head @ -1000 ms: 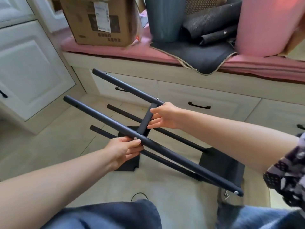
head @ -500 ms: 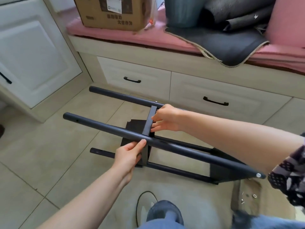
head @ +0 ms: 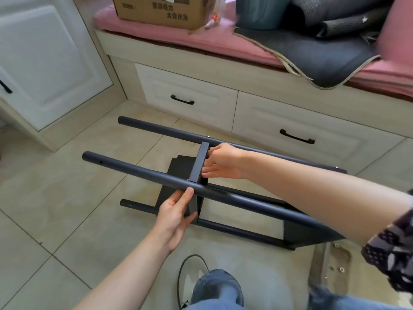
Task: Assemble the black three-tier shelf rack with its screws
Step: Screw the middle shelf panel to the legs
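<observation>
The black shelf rack [head: 143, 173] lies on its side on the tiled floor, with long round tubes running left to right. A flat shelf panel [head: 200, 162] stands on edge between the two upper tubes. My right hand [head: 220, 161] grips that panel's edge from the right. My left hand [head: 176, 214] holds the lower part of the same panel just under the near tube, thumb touching the tube. A second panel [head: 312, 233] closes the rack at its right end. Small screws [head: 340, 268] lie on a bag on the floor at lower right.
A window seat with white drawers [head: 190, 95] and a pink cushion [head: 178, 39] runs along the back, bearing a cardboard box [head: 161, 10] and dark mats [head: 301, 48]. A white cabinet [head: 44, 59] stands at left. My shoe [head: 192, 276] and jeans are at the bottom.
The rack has been lowered from a tilted position to lie nearly flat on the floor. My left hand has slid from the near tube down onto the panel.
</observation>
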Available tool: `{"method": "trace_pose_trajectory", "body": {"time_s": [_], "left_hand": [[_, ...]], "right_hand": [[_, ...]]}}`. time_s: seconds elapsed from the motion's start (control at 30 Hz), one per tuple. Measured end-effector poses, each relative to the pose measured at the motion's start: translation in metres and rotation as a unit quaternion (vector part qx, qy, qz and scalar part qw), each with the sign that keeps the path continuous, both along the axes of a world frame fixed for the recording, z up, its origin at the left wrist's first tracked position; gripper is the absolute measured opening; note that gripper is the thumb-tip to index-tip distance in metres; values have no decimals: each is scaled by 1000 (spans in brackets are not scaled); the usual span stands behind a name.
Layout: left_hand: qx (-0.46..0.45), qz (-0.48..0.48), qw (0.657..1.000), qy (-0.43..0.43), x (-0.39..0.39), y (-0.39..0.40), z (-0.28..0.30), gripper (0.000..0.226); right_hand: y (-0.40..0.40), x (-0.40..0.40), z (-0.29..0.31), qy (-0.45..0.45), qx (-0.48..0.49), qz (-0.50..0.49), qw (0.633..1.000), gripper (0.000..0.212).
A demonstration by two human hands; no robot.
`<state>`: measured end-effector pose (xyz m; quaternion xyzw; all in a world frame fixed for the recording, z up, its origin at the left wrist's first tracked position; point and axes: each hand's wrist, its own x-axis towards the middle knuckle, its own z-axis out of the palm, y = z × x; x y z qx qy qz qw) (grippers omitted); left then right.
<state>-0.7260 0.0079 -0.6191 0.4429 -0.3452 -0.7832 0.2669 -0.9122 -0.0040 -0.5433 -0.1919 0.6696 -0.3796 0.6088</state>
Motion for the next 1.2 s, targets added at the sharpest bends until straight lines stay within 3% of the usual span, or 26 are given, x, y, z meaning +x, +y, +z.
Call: {"method": "trace_pose_trajectory", "body": {"time_s": [0.2,0.37,0.6,0.97,1.2], "left_hand": [[-17,11,1000,-24,-1,1,-3,45],[-73,58,993,-68,-8,11,-5,21],[-128,144,974,-115,-22,26,0,39],[-163,184,956,-160,-36,40,2,44],[-174,235,939,-179,-46,46,-3,57]], "right_hand": [[31,-7,17,95,-9,44,994,34],[85,-36,43,147,-31,63,987,28],[187,-77,50,157,-24,-19,987,19],[303,-98,-8,156,8,-71,985,12],[335,-110,-66,127,-36,-102,986,15]]}}
